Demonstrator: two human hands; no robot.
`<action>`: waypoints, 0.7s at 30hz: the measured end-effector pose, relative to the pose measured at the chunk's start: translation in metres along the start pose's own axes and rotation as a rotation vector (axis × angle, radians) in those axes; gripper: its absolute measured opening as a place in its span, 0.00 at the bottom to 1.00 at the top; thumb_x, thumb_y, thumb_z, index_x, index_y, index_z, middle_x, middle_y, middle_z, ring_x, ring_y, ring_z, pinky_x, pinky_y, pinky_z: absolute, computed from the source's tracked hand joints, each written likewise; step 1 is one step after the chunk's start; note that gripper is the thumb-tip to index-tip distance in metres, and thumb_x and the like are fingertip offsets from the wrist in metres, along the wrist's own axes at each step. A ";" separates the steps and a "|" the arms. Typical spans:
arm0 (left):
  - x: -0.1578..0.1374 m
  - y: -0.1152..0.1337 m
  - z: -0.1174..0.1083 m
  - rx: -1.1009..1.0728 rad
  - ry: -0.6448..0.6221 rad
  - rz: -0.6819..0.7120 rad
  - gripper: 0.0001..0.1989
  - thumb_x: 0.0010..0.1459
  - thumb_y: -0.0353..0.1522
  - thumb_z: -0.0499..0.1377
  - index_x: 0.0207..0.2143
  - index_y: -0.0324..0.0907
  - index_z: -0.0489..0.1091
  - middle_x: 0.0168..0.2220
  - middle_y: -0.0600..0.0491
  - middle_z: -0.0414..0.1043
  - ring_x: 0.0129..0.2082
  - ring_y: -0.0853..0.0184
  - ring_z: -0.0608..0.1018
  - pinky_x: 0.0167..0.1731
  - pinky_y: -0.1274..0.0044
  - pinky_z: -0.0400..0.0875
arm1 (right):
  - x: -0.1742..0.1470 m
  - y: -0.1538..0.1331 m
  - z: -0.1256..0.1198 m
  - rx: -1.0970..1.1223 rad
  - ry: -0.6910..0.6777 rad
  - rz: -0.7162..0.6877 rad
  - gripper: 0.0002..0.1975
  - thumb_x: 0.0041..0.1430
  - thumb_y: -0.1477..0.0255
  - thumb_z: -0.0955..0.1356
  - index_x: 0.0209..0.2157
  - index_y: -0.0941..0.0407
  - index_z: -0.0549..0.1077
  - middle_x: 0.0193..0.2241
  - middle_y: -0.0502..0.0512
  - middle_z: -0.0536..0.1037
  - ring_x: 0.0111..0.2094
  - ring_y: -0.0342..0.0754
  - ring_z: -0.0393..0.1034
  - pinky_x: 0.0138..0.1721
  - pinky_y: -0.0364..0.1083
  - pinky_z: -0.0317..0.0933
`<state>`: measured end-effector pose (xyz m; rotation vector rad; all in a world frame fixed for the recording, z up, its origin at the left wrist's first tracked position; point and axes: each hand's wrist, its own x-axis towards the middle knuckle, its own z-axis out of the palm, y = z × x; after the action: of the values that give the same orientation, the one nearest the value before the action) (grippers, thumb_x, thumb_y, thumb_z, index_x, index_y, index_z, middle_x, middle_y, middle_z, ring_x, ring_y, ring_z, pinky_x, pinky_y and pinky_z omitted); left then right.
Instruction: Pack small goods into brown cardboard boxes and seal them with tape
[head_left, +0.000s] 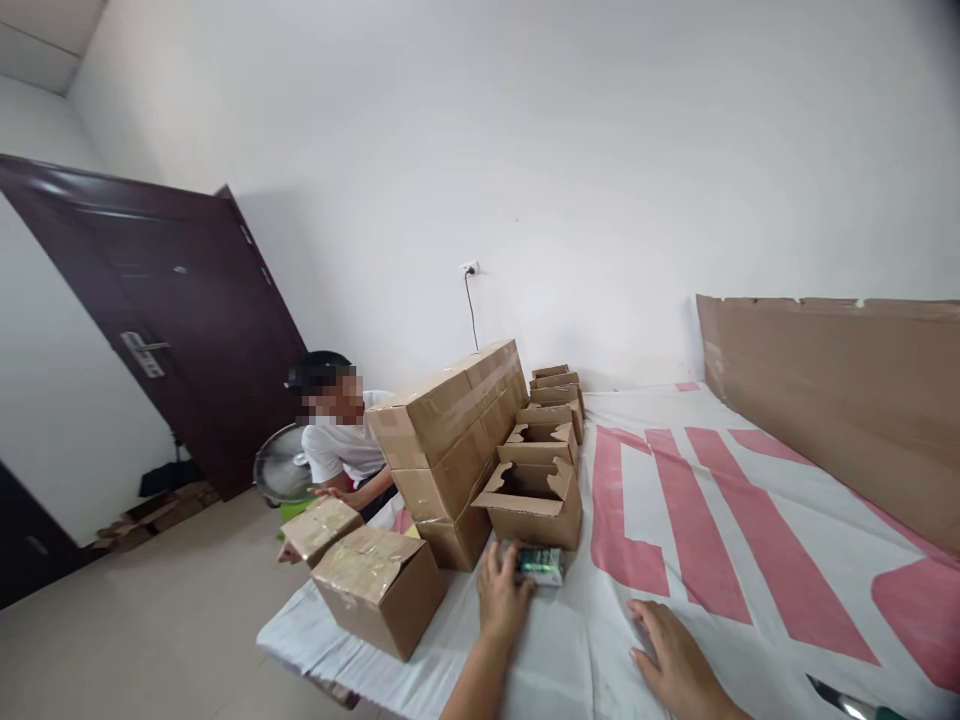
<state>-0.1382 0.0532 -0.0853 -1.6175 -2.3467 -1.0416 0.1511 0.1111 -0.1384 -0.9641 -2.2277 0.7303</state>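
My left hand (504, 598) is at the left end of a small green-and-silver pack (546, 566) lying on the cloth, with fingers curled around that end. Just beyond the pack stands an open cardboard box (536, 512), its flaps spread. My right hand (671, 655) hovers low over or rests on the cloth, holding nothing, thumb and fingers apart. To the left of my left hand sits a taped cardboard box (381, 590). A knife blade (844, 697) shows at the bottom right edge, partly cut off.
Stacked taped boxes (446, 430) form a wall left of the row of open boxes (555, 395). Across the table, a person (349, 450) holds a smaller taped box (322, 530). A cardboard sheet (832, 390) borders the right side. A fan (281, 465) stands behind the person.
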 end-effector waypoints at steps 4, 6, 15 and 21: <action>0.003 -0.015 0.007 0.059 0.146 -0.172 0.25 0.56 0.26 0.52 0.57 0.32 0.60 0.57 0.31 0.59 0.59 0.43 0.64 0.54 0.50 0.60 | 0.001 -0.009 -0.007 -0.023 0.006 -0.030 0.15 0.52 0.75 0.63 0.43 0.53 0.71 0.43 0.59 0.75 0.46 0.56 0.70 0.50 0.54 0.63; -0.008 -0.011 0.008 0.048 0.145 -0.116 0.23 0.55 0.26 0.52 0.55 0.33 0.63 0.56 0.33 0.63 0.58 0.48 0.67 0.55 0.55 0.64 | 0.001 -0.012 -0.010 -0.028 -0.009 -0.042 0.12 0.53 0.75 0.63 0.39 0.53 0.72 0.42 0.58 0.75 0.44 0.55 0.70 0.48 0.54 0.64; -0.043 -0.030 -0.146 0.176 0.542 -0.059 0.20 0.58 0.39 0.58 0.52 0.45 0.68 0.62 0.44 0.59 0.67 0.48 0.55 0.63 0.54 0.51 | 0.001 -0.011 -0.011 -0.059 -0.050 -0.069 0.09 0.56 0.73 0.62 0.36 0.54 0.72 0.41 0.58 0.75 0.43 0.55 0.69 0.46 0.53 0.64; -0.055 -0.076 -0.175 -0.041 0.177 -0.360 0.33 0.45 0.45 0.64 0.54 0.44 0.68 0.71 0.46 0.32 0.67 0.43 0.52 0.59 0.57 0.61 | 0.004 -0.014 -0.014 -0.017 -0.030 -0.061 0.09 0.55 0.72 0.62 0.35 0.55 0.72 0.40 0.59 0.75 0.43 0.55 0.70 0.47 0.54 0.65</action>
<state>-0.2288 -0.1075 -0.0133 -1.0797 -2.5611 -1.2437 0.1526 0.1096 -0.1186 -0.8951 -2.2822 0.7032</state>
